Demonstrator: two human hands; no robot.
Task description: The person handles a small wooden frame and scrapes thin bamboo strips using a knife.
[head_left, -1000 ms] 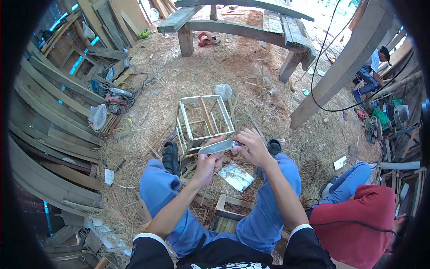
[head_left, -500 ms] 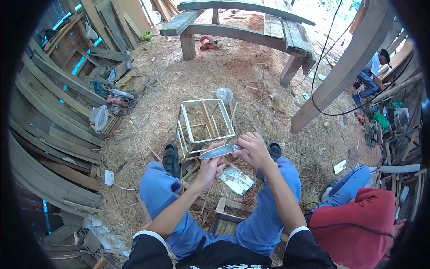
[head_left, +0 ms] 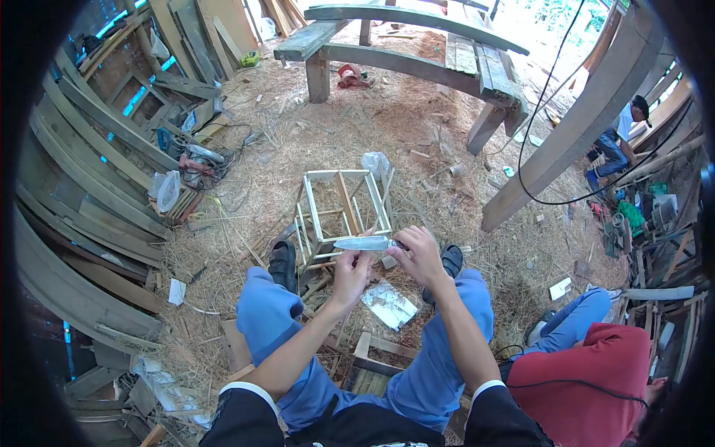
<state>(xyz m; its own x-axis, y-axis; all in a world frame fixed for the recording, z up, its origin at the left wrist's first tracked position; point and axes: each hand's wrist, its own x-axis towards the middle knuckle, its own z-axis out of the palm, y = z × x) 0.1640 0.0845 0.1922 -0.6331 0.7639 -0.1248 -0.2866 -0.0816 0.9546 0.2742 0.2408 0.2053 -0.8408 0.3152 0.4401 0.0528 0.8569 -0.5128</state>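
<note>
A knife (head_left: 363,243) with a broad pale blade lies across the space between my hands, its tip pointing left. My right hand (head_left: 418,255) is closed around its handle. Below the blade, my left hand (head_left: 351,279) pinches a thin strip of wood, mostly hidden by the fingers and the blade. Just beyond both hands, a small slatted wooden frame (head_left: 313,205) stands on the floor. Under them lies a whitish sheet (head_left: 389,304) strewn with shavings.
A person in a red top (head_left: 581,376) sits close on the right; another person (head_left: 617,141) crouches farther back. Ahead stands a wooden bench (head_left: 402,59). A slanted post (head_left: 573,123) and a hanging cable are at right. Power tools (head_left: 199,165) and planks lie left.
The knife has turned from slightly slanted to nearly level, its tip rising. My left hand has moved a little under the blade. The whole view has shifted slightly.
</note>
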